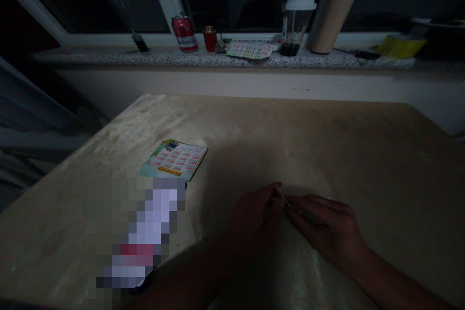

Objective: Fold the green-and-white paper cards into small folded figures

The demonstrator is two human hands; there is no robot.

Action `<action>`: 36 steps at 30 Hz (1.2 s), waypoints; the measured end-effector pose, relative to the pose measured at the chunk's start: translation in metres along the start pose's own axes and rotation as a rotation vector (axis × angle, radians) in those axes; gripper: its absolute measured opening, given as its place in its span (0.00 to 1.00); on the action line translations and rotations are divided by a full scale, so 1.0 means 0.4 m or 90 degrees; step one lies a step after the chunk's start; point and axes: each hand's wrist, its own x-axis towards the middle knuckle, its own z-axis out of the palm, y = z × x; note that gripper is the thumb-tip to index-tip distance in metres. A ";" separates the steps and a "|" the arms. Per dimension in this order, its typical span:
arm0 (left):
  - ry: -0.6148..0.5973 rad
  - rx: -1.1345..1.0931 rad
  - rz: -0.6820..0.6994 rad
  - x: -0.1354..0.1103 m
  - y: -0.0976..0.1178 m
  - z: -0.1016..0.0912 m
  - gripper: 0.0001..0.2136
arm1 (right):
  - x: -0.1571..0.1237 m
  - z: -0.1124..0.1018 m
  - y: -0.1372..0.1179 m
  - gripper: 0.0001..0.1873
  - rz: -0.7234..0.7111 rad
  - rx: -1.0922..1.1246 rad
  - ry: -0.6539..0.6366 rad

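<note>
1. Head view: the left hand [257, 213] and right hand [324, 225] meet fingertip to fingertip low in the frame, right of centre, over the table [327, 135].
2. A thin pale stick [282, 197] slants between them, too small and dim to identify further.
3. The left hand's thumb and fingers are pinched closed on the stick's upper end.
4. The right hand's fingers are drawn together at its lower end; in the dark I cannot tell whether they grip it.
5. A printed card [175, 160] lies flat on the table left of centre, well apart from the hands.
6. On the sill [109, 56] along the top stand a red can [185, 34], a lidded cup [295, 24] and a cardboard tube [337, 5].
</note>
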 end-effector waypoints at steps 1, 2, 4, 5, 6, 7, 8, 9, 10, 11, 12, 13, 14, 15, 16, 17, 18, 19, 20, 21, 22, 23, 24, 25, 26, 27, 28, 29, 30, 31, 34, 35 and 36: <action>-0.009 -0.013 0.009 0.000 -0.001 -0.001 0.18 | -0.001 0.000 -0.001 0.09 -0.002 0.006 -0.004; -0.017 -0.027 0.019 0.000 -0.002 -0.001 0.18 | -0.002 -0.001 -0.002 0.09 -0.003 0.015 -0.010; -0.023 -0.048 0.041 -0.001 -0.001 -0.003 0.17 | -0.003 -0.002 -0.006 0.09 0.001 0.040 -0.020; -0.024 -0.055 0.048 -0.002 0.001 -0.003 0.16 | -0.003 -0.003 -0.007 0.10 0.005 0.053 -0.024; -0.021 -0.060 0.052 -0.003 0.003 -0.004 0.16 | -0.002 -0.004 -0.009 0.10 0.011 0.065 -0.027; -0.018 -0.063 0.056 -0.004 0.005 -0.005 0.16 | -0.001 -0.005 -0.010 0.11 0.020 0.077 -0.033; -0.016 -0.064 0.060 -0.005 0.006 -0.006 0.16 | 0.000 -0.005 -0.011 0.12 0.028 0.090 -0.038; -0.015 -0.065 0.065 -0.005 0.007 -0.006 0.16 | 0.001 -0.006 -0.012 0.12 0.036 0.104 -0.042; -0.015 -0.065 0.071 -0.006 0.006 -0.007 0.16 | 0.002 -0.006 -0.012 0.13 0.045 0.118 -0.047; -0.017 -0.065 0.076 -0.006 0.005 -0.007 0.17 | 0.002 -0.006 -0.012 0.13 0.055 0.130 -0.051; -0.021 -0.065 0.082 -0.006 0.003 -0.006 0.17 | 0.003 -0.006 -0.012 0.12 0.063 0.137 -0.053; -0.025 -0.066 0.087 -0.006 0.000 -0.006 0.17 | 0.003 -0.005 -0.012 0.12 0.070 0.138 -0.054; -0.028 -0.067 0.091 -0.006 -0.002 -0.006 0.17 | 0.003 -0.005 -0.011 0.11 0.076 0.135 -0.055; -0.030 -0.067 0.096 -0.006 -0.004 -0.005 0.17 | 0.004 -0.005 -0.011 0.10 0.080 0.130 -0.055; -0.029 -0.066 0.100 -0.006 -0.005 -0.005 0.17 | 0.004 -0.004 -0.011 0.09 0.081 0.125 -0.053; -0.027 -0.065 0.104 -0.006 -0.005 -0.006 0.17 | 0.004 -0.004 -0.011 0.08 0.081 0.121 -0.051; -0.026 -0.063 0.105 -0.006 -0.004 -0.006 0.17 | 0.004 -0.003 -0.011 0.07 0.080 0.119 -0.047; -0.028 -0.060 0.107 -0.006 -0.003 -0.007 0.17 | 0.005 -0.003 -0.011 0.07 0.079 0.118 -0.042; -0.031 -0.057 0.108 -0.006 -0.003 -0.008 0.16 | 0.005 -0.002 -0.012 0.07 0.079 0.118 -0.037; -0.035 -0.052 0.106 -0.006 -0.002 -0.008 0.16 | 0.006 -0.002 -0.012 0.07 0.080 0.117 -0.033; -0.039 -0.047 0.103 -0.006 -0.001 -0.008 0.16 | 0.006 -0.002 -0.012 0.07 0.083 0.114 -0.032; -0.041 -0.043 0.099 -0.006 -0.001 -0.009 0.16 | 0.006 -0.002 -0.012 0.06 0.085 0.109 -0.033; -0.042 -0.041 0.094 -0.006 -0.001 -0.008 0.17 | 0.006 -0.003 -0.012 0.06 0.086 0.104 -0.034; -0.045 -0.043 0.090 -0.005 0.000 -0.008 0.17 | 0.006 -0.003 -0.013 0.06 0.087 0.098 -0.037; -0.046 -0.045 0.086 -0.005 0.001 -0.008 0.17 | 0.006 -0.004 -0.013 0.06 0.084 0.093 -0.040; -0.048 -0.048 0.086 -0.005 0.002 -0.009 0.17 | 0.006 -0.005 -0.013 0.06 0.080 0.087 -0.041; -0.050 -0.052 0.087 -0.004 0.003 -0.009 0.17 | 0.006 -0.006 -0.013 0.06 0.074 0.082 -0.040; -0.053 -0.055 0.089 -0.004 0.004 -0.009 0.17 | 0.007 -0.007 -0.013 0.06 0.068 0.077 -0.038; -0.052 -0.054 0.088 -0.004 0.005 -0.009 0.17 | 0.007 -0.007 -0.012 0.06 0.064 0.072 -0.037; -0.049 -0.053 0.088 -0.004 0.005 -0.009 0.17 | 0.007 -0.007 -0.012 0.06 0.060 0.067 -0.036; -0.046 -0.045 0.086 -0.004 -0.001 -0.007 0.17 | 0.007 -0.006 -0.010 0.07 0.058 0.061 -0.031; -0.047 -0.043 0.089 -0.005 -0.004 -0.006 0.17 | 0.007 -0.006 -0.010 0.07 0.057 0.062 -0.029; -0.043 -0.042 0.094 -0.006 -0.006 -0.004 0.17 | 0.007 -0.005 -0.009 0.07 0.055 0.063 -0.025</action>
